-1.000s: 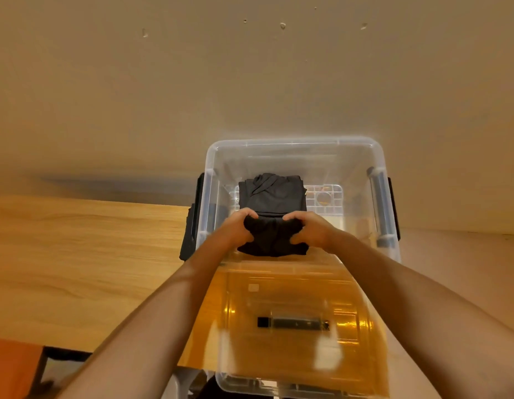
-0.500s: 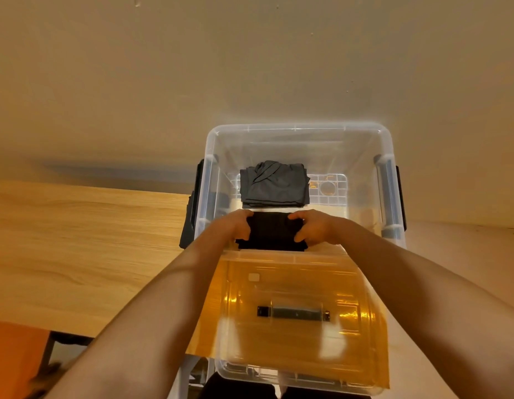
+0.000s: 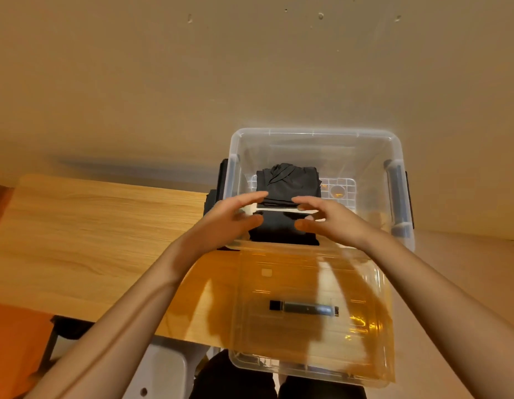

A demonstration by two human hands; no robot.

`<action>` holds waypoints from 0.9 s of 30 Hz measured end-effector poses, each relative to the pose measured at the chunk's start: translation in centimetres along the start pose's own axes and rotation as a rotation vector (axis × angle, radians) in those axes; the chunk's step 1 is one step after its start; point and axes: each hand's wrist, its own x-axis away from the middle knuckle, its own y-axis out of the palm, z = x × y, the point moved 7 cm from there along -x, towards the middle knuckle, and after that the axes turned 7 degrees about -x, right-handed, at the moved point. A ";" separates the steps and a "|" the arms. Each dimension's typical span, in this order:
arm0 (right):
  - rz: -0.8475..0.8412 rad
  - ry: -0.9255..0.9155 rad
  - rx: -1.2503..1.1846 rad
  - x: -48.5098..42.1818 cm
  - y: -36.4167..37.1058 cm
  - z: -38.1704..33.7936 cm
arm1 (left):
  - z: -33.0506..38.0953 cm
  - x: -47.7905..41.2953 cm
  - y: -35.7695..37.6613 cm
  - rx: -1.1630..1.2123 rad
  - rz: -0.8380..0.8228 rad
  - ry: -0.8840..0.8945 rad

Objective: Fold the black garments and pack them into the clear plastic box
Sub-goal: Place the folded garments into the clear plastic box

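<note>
Two folded black garments lay in the clear plastic box [image 3: 313, 131]: the far garment [image 3: 289, 182] mid-floor and the near garment [image 3: 281, 230] by the front wall, just apart. The left hand [image 3: 230, 220] and right hand [image 3: 330, 220] were open over the near garment, fingers straight, gripping nothing. Both were blurred, so contact was unclear. The near garment's front edge was hidden by the rim. The lid [image 3: 307, 312] lay in front of the box, overhanging the wooden surface [image 3: 91, 226].

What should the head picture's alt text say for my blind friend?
The left hand and right hand hover open over a clear plastic box holding a near black garment and a far black garment, both folded. Its lid lies nearer the camera.
</note>
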 end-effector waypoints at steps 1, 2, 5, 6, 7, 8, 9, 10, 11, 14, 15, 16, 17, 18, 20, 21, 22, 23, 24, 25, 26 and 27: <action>0.044 -0.033 -0.022 1.0 0.4 -1.4 | -0.1 1.4 -1.1 0.040 0.028 0.017; 0.088 -0.074 -0.054 1.9 1.0 -3.0 | -0.7 2.8 -2.3 0.069 0.062 0.026; 0.230 -0.194 -0.251 4.9 3.7 -7.4 | -4.2 6.2 -5.8 0.100 0.199 0.012; 0.267 -0.229 -0.313 5.6 4.9 -8.4 | -5.9 7.0 -6.9 0.102 0.249 -0.008; 0.287 -0.253 -0.350 6.0 6.4 -9.4 | -7.8 7.5 -7.8 0.109 0.289 -0.029; 0.288 -0.268 -0.372 6.1 8.2 -10.1 | -9.6 7.9 -8.5 0.120 0.313 -0.050; 0.272 -0.275 -0.388 6.0 10.1 -10.7 | -11.4 8.0 -9.0 0.125 0.316 -0.067; 0.255 -0.279 -0.403 5.5 12.1 -11.2 | -13.0 7.8 -9.3 0.122 0.302 -0.078; 0.239 -0.277 -0.412 5.0 14.1 -11.4 | -14.4 7.3 -9.4 0.114 0.277 -0.085; 0.204 -0.220 -0.440 2.4 20.0 -10.9 | -17.4 5.1 -9.6 0.067 0.227 -0.094; 0.205 -0.187 -0.454 1.4 21.8 -10.3 | -18.1 4.1 -9.6 0.061 0.213 -0.095; 0.223 -0.149 -0.471 0.3 23.4 -9.4 | -18.6 3.1 -9.6 0.047 0.198 -0.096; 0.262 -0.105 -0.493 -0.9 24.7 -8.2 | -18.8 2.0 -9.5 0.024 0.182 -0.087; 0.314 -0.048 -0.521 -2.0 25.7 -6.9 | -18.9 0.8 -9.4 -0.007 0.167 -0.069; 0.418 0.085 -0.606 -3.8 27.4 -4.1 | -18.8 -1.2 -9.1 -0.061 0.128 -0.030; 0.472 0.140 -0.644 -4.5 27.8 -2.9 | -18.7 -2.2 -9.0 -0.096 0.113 -0.021; 0.526 0.178 -0.671 -5.0 28.2 -2.0 | -18.6 -2.9 -8.8 -0.132 0.100 -0.021; 0.576 0.200 -0.693 -5.3 28.5 -1.3 | -18.5 -3.7 -8.6 -0.151 0.087 -0.018; 0.626 0.212 -0.716 -5.7 28.7 -0.9 | -18.4 -4.4 -8.4 -0.158 0.074 -0.009; 0.674 0.224 -0.742 -6.0 28.8 -0.6 | -18.4 -4.9 -8.2 -0.154 0.063 -0.005; 0.723 0.239 -0.765 -6.3 28.8 -0.4 | -18.6 -5.4 -8.0 -0.152 0.056 -0.013; 0.771 0.257 -0.784 -6.5 28.7 -0.3 | -19.0 -6.0 -7.8 -0.146 0.044 -0.020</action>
